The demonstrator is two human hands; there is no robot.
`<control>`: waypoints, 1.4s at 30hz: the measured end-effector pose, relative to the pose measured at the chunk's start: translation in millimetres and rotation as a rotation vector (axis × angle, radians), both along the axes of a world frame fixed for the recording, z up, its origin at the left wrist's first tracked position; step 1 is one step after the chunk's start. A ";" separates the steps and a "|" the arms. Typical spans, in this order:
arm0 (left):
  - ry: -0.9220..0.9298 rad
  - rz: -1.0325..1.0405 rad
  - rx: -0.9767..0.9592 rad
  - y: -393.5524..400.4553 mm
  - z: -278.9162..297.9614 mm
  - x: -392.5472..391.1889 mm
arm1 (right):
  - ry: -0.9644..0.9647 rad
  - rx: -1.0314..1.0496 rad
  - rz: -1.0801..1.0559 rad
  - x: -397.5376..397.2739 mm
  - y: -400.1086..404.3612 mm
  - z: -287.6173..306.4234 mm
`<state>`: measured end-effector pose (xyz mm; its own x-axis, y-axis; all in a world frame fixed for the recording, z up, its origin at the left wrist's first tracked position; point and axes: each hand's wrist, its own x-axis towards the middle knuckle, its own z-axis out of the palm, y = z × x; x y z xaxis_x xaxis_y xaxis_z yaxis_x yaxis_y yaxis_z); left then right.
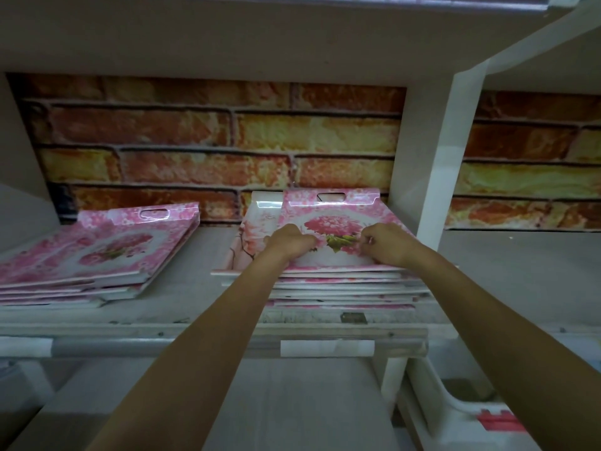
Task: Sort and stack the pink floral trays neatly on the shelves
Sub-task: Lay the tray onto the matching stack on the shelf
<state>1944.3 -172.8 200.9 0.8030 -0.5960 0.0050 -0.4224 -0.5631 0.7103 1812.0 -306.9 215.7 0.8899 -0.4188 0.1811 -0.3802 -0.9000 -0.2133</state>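
Note:
Two stacks of pink floral trays lie on a white shelf (195, 278). The left stack (107, 252) is fanned out and crooked. The right stack (344, 284) is several trays high. Its top tray (335, 213) shows a big pink flower and a handle cutout at the far end. My left hand (289, 239) rests with curled fingers on that tray's left part. My right hand (387, 242) presses on its right part, fingers bent. A paler tray (257, 229) sticks out to the left beneath the top tray.
A brick-pattern wall (211, 141) backs the shelf. A white upright post (452, 164) stands just right of the right stack. Another shelf board (227, 37) hangs overhead. A white plastic item with red marks (487, 421) sits low at the right.

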 end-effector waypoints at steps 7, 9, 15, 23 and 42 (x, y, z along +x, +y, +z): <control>-0.018 0.063 0.095 -4.6 1.3 6.2 | 0.026 0.020 0.007 1.6 -0.8 -0.1; -0.035 0.063 0.132 -3.5 3.3 7.0 | 0.040 0.037 0.019 2.9 -2.2 0.2; -0.141 0.175 0.313 21.4 -0.1 23.9 | 0.065 0.050 -0.141 6.6 -33.5 8.6; 0.068 0.074 0.213 27.6 -17.2 84.6 | 0.166 0.070 -0.403 11.2 -72.5 15.8; -0.162 0.211 0.347 42.0 11.7 61.3 | 0.041 0.272 -0.314 44.2 -61.7 12.2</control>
<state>2005.6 -130.9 212.5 0.9126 -0.4078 -0.0303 -0.3633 -0.8424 0.3979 1856.2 -368.6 228.0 0.7151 -0.6990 -0.0066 -0.6405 -0.6514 -0.4066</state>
